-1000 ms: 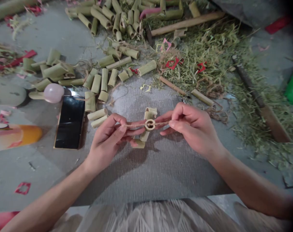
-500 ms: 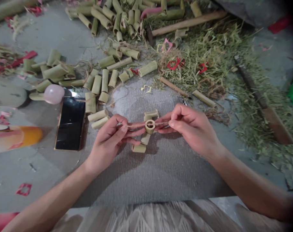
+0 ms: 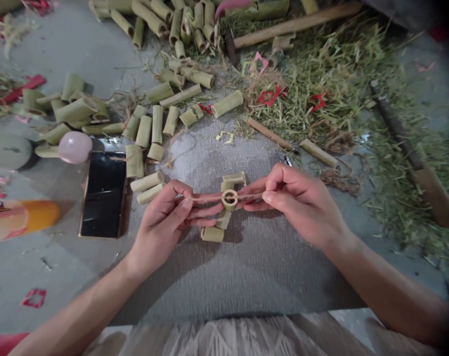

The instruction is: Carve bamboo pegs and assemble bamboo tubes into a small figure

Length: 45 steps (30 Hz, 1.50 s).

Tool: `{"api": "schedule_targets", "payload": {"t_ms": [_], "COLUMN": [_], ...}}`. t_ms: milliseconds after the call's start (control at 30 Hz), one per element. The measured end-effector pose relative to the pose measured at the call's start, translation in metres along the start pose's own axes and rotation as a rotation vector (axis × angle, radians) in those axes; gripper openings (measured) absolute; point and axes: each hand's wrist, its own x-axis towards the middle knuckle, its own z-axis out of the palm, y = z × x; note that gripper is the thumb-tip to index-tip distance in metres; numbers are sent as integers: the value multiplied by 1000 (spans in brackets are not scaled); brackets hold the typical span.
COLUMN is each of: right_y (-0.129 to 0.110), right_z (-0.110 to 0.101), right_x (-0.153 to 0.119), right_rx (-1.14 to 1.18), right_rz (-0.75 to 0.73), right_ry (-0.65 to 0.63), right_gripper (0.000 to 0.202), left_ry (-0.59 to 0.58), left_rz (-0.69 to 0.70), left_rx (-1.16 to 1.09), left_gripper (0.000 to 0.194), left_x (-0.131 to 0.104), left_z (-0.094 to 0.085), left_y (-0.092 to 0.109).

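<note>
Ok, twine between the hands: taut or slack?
Looks taut: the twine runs nearly straight from the pinching left hand to the pinching right hand, either side of the bamboo tube.

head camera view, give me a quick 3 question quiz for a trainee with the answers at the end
1. What do the left hand and right hand pinch between thumb and finger?

2. True or false: the phone lies nearer to the left hand than to the right hand.

3. Which sits roughly midway between the two hands?
a) a red paper scrap
b) a round-ended bamboo piece
c) a wooden-handled tool

Key:
1. A thin cord, stretched between them.
2. True.
3. b
</note>
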Motion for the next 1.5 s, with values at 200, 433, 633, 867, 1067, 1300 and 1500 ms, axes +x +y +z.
{"api": "schedule_targets", "payload": {"t_ms": [200, 433, 633, 867, 1067, 1300, 1500], "right_y": [-1, 3, -4, -8, -7, -2, 4], "right_z": [0, 0, -3, 0, 8, 12, 11], "right_x": [0, 1, 1, -5, -4, -3, -3], "right_rx": [-19, -19, -76, -3, 126, 107, 49], "right_rz": [2, -19, -51, -199, -167, -93, -65], "right_ry": [6, -5, 4, -20, -123, -171, -122], "right_gripper": [21, 21, 22, 20, 21, 20, 15], "left_ry": [36, 4, -59, -51, -107, -168, -111], "left_rz": [-22, -2, 37, 244, 278, 186, 179], "left_rx": [-22, -62, 25, 254, 150, -8, 26], "left_gripper": [14, 14, 10, 8, 8, 11, 15], "left_x": [-1, 1, -2, -7, -7, -7, -6], "left_z": [2, 4, -4, 1, 6, 12, 12], "left_y": [1, 3, -2, -1, 0, 0, -1]}}
